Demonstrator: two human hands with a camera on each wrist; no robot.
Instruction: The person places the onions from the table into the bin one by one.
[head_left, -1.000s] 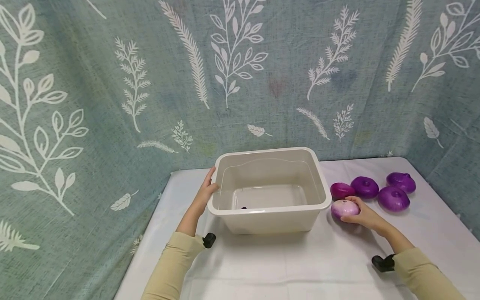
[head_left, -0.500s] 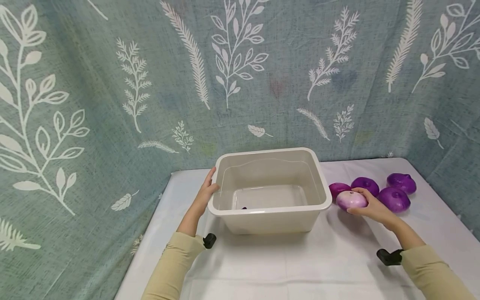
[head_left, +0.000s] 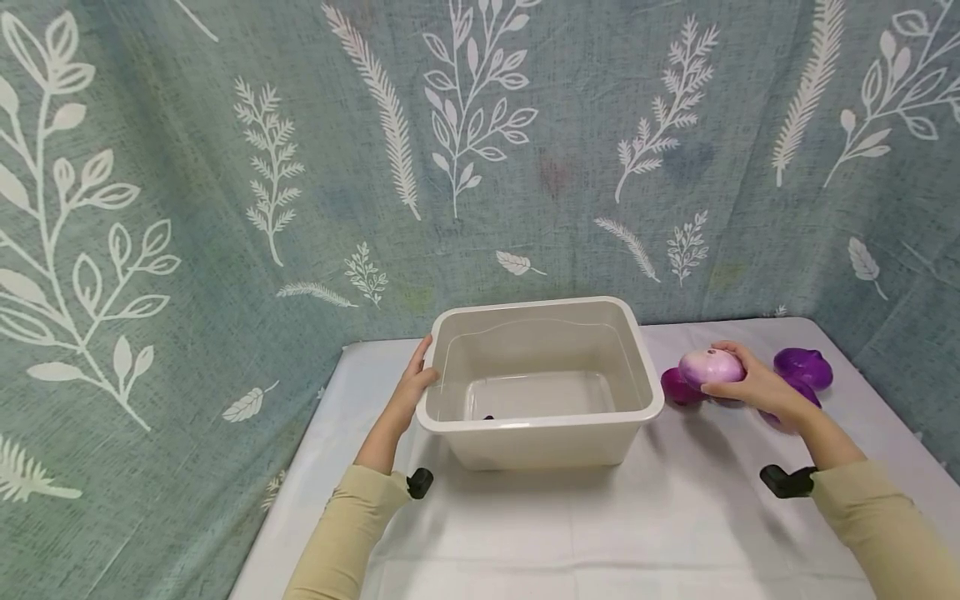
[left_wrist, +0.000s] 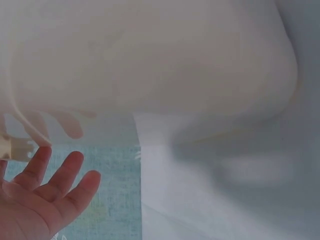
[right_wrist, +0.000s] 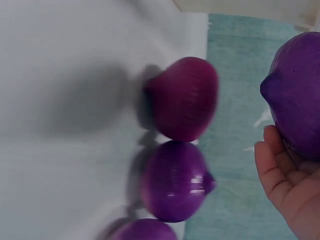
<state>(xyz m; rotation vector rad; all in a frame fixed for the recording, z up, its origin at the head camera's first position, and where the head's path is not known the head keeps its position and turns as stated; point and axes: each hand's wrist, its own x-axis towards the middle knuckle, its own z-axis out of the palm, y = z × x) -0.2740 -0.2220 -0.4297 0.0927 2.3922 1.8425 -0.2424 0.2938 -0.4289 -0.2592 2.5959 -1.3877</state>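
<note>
My right hand grips a pale-topped purple onion, raised above the other onions on the table. In the right wrist view the underside of this onion is deep purple with a pointed tip, and the fingers curl against it. My left hand rests at the left rim of an off-white plastic tub. Seen from the left wrist, its fingers are fairly straight beside the tub's smooth wall. Inside the tub, a small dark purple tip shows just over the front rim.
A magenta onion lies on the white-covered table, right of the tub. Purple onions lie farther right, partly hidden behind the right hand. A teal leaf-patterned cloth hangs behind the table.
My right hand has lifted the pale-topped onion off the table and carried it up, slightly back and to the right, over the other onions. The left hand and tub stay in place.
</note>
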